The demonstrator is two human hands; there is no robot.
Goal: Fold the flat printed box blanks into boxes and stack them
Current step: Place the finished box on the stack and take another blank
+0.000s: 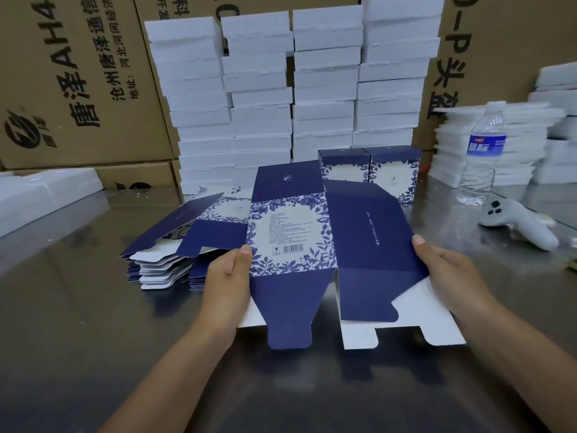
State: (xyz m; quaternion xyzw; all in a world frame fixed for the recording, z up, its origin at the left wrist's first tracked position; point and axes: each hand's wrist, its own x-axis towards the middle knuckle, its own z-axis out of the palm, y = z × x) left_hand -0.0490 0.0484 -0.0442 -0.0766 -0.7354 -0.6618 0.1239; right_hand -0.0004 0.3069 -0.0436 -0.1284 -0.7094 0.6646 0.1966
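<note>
Cardboard box blank, navy with floral print, spans between both grips above the steel desk. Left hand pinches its left edge, right hand its right.

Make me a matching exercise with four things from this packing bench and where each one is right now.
Things:
1 water bottle
2 box blank
3 folded boxes
4 stack of flat blanks

Places:
A pinched between the left hand and the right hand
B standing upright at the right
C lying flat beside the left hand
D standing behind the held blank

Pairs: 1-B, 2-A, 3-D, 4-C
</note>
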